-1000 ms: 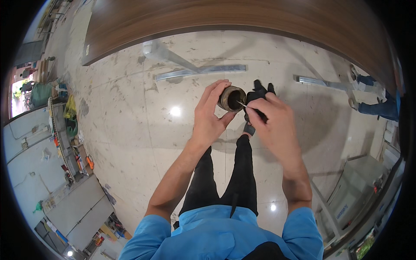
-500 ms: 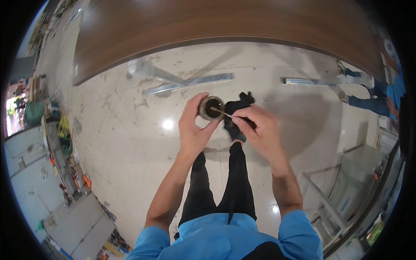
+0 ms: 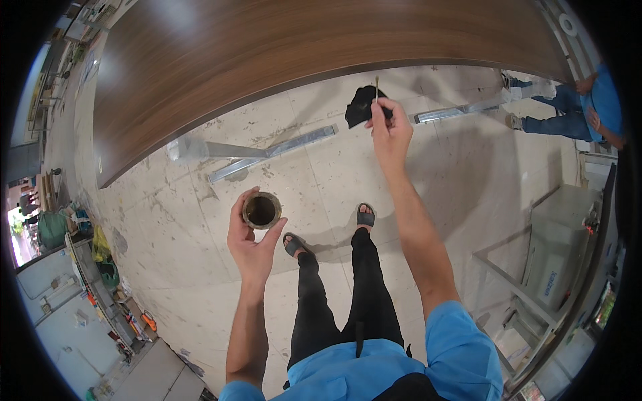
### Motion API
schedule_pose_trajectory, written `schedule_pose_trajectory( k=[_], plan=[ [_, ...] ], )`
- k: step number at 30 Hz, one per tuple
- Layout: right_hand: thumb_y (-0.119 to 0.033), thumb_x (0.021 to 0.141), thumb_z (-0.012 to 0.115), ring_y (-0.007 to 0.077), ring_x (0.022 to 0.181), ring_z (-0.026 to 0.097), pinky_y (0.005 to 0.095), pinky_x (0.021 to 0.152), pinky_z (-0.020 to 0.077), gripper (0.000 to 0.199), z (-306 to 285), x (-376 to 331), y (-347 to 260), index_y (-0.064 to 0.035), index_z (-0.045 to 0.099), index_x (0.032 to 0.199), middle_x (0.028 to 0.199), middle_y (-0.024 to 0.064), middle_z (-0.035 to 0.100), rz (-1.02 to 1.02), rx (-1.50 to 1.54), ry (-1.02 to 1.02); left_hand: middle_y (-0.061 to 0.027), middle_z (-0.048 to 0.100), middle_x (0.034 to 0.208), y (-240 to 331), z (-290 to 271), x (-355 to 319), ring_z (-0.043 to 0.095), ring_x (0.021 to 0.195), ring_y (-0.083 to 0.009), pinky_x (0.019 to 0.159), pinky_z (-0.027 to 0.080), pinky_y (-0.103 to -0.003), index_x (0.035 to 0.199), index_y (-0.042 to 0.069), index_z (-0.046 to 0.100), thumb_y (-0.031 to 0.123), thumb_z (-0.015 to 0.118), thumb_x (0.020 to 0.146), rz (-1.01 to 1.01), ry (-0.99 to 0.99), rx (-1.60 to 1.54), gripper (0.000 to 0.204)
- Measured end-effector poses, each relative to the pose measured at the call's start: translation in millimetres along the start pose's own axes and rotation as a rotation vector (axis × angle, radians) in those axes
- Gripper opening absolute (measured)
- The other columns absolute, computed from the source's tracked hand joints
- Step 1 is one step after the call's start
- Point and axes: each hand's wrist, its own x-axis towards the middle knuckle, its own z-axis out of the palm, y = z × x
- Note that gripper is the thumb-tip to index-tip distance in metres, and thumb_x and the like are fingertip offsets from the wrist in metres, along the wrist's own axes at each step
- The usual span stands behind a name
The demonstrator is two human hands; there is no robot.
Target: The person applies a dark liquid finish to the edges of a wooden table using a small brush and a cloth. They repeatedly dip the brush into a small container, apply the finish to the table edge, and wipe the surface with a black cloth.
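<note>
My left hand wraps its fingers and thumb round a small round jar. Dark liquid fills part of the jar, seen through its open top. Farther forward and to the right, my right hand pinches a thin brush with a pale handle and a tan tip pointing away from me. A black cloth is also in that hand, bunched behind the fingers. The brush tip is close to the front edge of the brown wood-grain tabletop, and I cannot tell whether it touches.
Metal table feet stand on the pale tiled floor below. At the far right another person in a blue shirt stands by the table. A metal frame is at the right, and a cluttered bench at the lower left.
The brush has come out of the jar and moved forward to the table edge with my right hand and the cloth. My left hand has drawn the jar back and left.
</note>
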Motion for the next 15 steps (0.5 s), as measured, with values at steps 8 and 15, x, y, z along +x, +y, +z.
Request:
schedule_pose_trajectory(
  k=[8, 15],
  plan=[
    [-0.012, 0.104, 0.070, 0.0067, 0.065, 0.066, 0.0222, 0.052, 0.0461, 0.015, 0, 40, 3, -0.0008, 0.073, 0.114, 0.082, 0.0027, 0.071, 0.021, 0.077, 0.117, -0.0173, 0.056, 0.152, 4, -3, -10, 0.060, 0.134, -0.0235, 0.114, 0.052, -0.038, 0.151, -0.003, 0.046, -0.011, 0.079, 0.084, -0.034, -0.014, 0.010, 0.075],
    [-0.013, 0.104, 0.072, 0.0070, 0.066, 0.066, 0.0208, 0.053, 0.0475, 0.016, 12, 35, 6, -0.0007, 0.073, 0.114, 0.087, 0.0030, 0.072, -0.043, 0.057, -0.002, -0.0170, 0.055, 0.152, 5, 0, -10, 0.062, 0.132, -0.0231, 0.112, 0.054, -0.038, 0.151, -0.003, 0.046, -0.009, 0.080, 0.085, -0.030, -0.040, 0.020, 0.075]
  ],
)
